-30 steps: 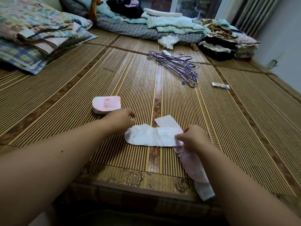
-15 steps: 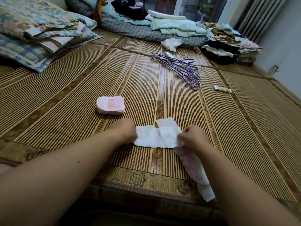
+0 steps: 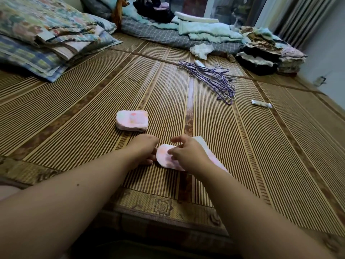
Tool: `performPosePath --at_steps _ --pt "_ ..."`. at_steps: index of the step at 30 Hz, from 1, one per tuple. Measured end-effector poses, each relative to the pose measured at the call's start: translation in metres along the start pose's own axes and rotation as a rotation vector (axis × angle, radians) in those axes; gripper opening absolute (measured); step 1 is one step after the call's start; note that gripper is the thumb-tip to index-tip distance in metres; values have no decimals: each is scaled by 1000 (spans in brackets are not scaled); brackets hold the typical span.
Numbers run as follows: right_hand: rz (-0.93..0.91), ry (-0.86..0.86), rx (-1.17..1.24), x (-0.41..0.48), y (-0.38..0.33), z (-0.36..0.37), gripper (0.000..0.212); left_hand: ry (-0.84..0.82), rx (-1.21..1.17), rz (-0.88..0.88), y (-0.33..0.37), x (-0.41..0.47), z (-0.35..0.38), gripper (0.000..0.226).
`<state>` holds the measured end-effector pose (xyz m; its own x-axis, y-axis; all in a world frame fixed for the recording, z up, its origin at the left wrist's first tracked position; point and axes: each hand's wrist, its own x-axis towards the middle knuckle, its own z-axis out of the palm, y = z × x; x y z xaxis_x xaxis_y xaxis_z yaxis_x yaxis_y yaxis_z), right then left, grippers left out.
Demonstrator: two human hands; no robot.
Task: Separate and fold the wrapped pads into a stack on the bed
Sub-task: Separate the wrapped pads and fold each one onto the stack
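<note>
Both bare forearms reach forward over the near edge of the bed point(image 3: 242, 146), which is covered by a ribbed bamboo mat with brown woven bands. The left hand point(image 3: 144, 151) lies knuckles-up on the mat, touching the rounded left end of a pad point(image 3: 164, 157); its fingers are curled underneath and I cannot tell whether they grip anything. The right hand point(image 3: 186, 151) rests on top of the pad, palm down, fingers point(image 3: 177, 140) loosely spread and bent, pressing rather than pinching. The pad is soft, pale pink with faint orange blotches, oval at its left end, and a white flap shows beyond the right hand. Beyond the left hand, apart from it, sits the stack point(image 3: 132, 120): folded pads of the same pink printed wrap, squarish with rounded corners, layered edges showing along the near side. Farther beyond the stack lies a tangle of thin purple wire hangers point(image 3: 214, 79).
</note>
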<state>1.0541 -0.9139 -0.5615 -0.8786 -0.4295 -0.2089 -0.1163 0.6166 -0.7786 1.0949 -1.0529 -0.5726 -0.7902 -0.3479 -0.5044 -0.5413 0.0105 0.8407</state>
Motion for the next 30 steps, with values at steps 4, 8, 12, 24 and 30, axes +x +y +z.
performPosePath --at_steps 4,8,12,24,30 --pt "31 -30 18 1 7 7 26 -26 124 61 -1 0 0 26" --pt "2 78 48 0 17 -1 30 3 480 194 0 0 7 37" --pt "3 145 178 -2 27 -13 72 -129 313 315 2 -5 1 29" --pt "66 -119 469 73 -66 19 50 312 -4 335 19 29 -91 18" --pt "89 13 137 116 -82 53 50 432 135 261 15 60 -115 18"
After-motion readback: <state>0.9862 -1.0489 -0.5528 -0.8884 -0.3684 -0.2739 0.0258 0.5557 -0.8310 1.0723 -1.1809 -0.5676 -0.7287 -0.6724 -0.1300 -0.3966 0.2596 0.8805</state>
